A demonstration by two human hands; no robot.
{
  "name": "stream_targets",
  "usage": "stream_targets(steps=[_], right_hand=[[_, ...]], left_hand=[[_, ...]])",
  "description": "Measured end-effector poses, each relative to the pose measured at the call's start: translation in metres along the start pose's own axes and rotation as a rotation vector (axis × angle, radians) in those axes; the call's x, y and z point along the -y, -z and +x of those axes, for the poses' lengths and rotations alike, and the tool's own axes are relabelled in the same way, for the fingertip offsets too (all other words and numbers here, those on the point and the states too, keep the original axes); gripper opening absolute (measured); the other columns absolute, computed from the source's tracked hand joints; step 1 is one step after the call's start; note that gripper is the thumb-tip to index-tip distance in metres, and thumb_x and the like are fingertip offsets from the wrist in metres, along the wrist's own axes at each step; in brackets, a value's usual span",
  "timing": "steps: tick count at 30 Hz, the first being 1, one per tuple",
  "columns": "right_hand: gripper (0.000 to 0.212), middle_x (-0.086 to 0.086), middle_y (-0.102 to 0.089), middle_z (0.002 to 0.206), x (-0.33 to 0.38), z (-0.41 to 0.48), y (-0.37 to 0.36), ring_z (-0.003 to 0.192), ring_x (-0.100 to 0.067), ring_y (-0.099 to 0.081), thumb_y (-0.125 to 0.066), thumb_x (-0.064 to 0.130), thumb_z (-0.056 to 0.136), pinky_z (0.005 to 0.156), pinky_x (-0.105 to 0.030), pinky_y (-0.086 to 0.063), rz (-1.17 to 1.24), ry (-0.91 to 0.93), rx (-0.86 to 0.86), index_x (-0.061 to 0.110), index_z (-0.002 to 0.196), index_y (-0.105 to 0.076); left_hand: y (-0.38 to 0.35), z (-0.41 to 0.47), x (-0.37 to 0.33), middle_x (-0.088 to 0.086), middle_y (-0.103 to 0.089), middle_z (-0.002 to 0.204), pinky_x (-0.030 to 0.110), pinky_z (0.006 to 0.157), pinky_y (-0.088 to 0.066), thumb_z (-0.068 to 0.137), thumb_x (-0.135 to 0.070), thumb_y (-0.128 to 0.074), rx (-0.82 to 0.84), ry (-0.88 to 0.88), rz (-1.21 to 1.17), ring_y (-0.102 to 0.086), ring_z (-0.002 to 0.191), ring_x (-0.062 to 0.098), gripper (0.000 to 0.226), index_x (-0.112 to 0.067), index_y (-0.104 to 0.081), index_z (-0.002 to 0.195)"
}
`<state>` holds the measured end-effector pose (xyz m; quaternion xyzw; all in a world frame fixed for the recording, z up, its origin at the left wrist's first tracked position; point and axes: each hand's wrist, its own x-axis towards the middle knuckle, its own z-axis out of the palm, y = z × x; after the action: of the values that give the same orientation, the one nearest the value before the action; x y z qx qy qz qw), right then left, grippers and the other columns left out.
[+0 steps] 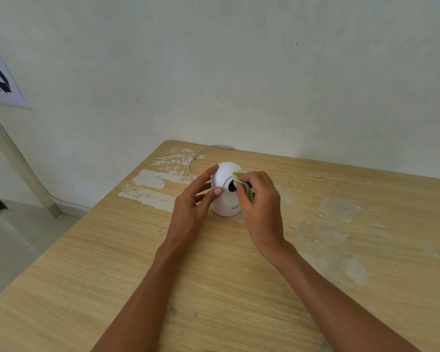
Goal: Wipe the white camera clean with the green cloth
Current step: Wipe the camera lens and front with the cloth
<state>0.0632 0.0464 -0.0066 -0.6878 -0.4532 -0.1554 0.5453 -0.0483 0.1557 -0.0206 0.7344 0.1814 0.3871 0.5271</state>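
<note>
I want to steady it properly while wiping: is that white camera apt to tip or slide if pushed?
Probably tippy: the white camera has a rounded head on a narrower base. Its smooth shell may slide on the wooden table. The left hand bracing it looks sensible while the right hand presses the green cloth.

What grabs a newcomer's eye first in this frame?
The white camera, upright mid-table, with both hands on it: the left hand steadies its side while the right hand presses the green cloth beside the dark lens. Next, the wooden table with its scraped white patches left of the camera.
</note>
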Motion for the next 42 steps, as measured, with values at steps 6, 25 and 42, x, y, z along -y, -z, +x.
stream_targets(steps=[6, 25, 42], right_hand=[[0.019, -0.005, -0.061, 0.105, 0.001, -0.009, -0.001, 0.097, -0.021, -0.063, -0.063, 0.013, 0.095, 0.075, -0.030, -0.058, -0.124, 0.125, 0.059, 0.009, 0.111, -0.072], [0.004, 0.007, -0.065, 0.083, -0.007, -0.007, 0.005, 0.072, -0.006, -0.056, -0.062, 0.011, 0.097, 0.063, -0.011, -0.040, 0.129, -0.223, 0.037, 0.013, 0.097, -0.065], [0.006, -0.001, -0.063, 0.091, 0.001, -0.002, 0.006, 0.083, -0.013, -0.059, -0.061, 0.002, 0.094, 0.073, -0.019, -0.046, 0.062, -0.082, 0.041, 0.007, 0.094, -0.064]], left_hand=[[0.000, -0.001, 0.000, -0.026, -0.063, 0.138, 0.010, 0.092, -0.050, 0.101, -0.020, -0.063, 0.000, -0.012, -0.004, -0.061, 0.125, -0.003, 0.048, -0.034, -0.056, 0.146], [0.000, -0.001, -0.003, -0.041, -0.061, 0.129, 0.006, 0.089, -0.048, 0.101, -0.024, -0.063, -0.027, -0.007, 0.043, -0.060, 0.121, -0.011, 0.046, -0.039, -0.057, 0.144], [0.000, -0.002, -0.004, -0.040, -0.062, 0.128, 0.009, 0.092, -0.049, 0.100, -0.024, -0.064, -0.022, -0.002, 0.031, -0.061, 0.121, -0.008, 0.045, -0.042, -0.058, 0.141]])
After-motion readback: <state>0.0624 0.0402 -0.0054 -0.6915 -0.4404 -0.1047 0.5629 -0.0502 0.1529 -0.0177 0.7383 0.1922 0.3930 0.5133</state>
